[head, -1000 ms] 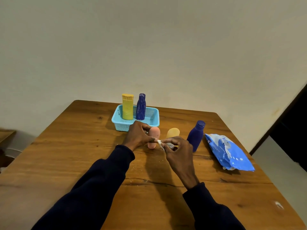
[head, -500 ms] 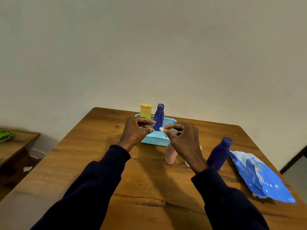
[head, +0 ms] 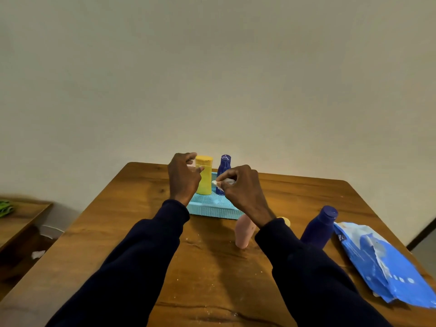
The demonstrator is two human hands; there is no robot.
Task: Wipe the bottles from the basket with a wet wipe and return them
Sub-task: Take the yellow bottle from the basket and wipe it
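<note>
The coming move, as I judge it, turns on the yellow bottle (head: 204,175). It stands upright in the light blue basket (head: 212,210) at the far side of the worktop (head: 207,274), its long axis vertical. It lies just beside the left hand (head: 182,179), at about 3 o'clock from that hand's fingers (head: 191,156). These are half-curled in an open claw and hold nothing. The thumb tip overlaps the bottle's near edge, but I cannot tell whether it touches. The right hand (head: 240,187) hovers over the basket at about 4 o'clock from the bottle, its fingers pinching a small white wet wipe (head: 218,184) in front of the slim dark blue bottle (head: 224,167). The left hand is the nearer, so it would likely close sideways round the yellow bottle and lift straight up. A pink bottle (head: 244,232) and another blue bottle (head: 319,226) stand outside the basket at about 5 o'clock from it.
</note>
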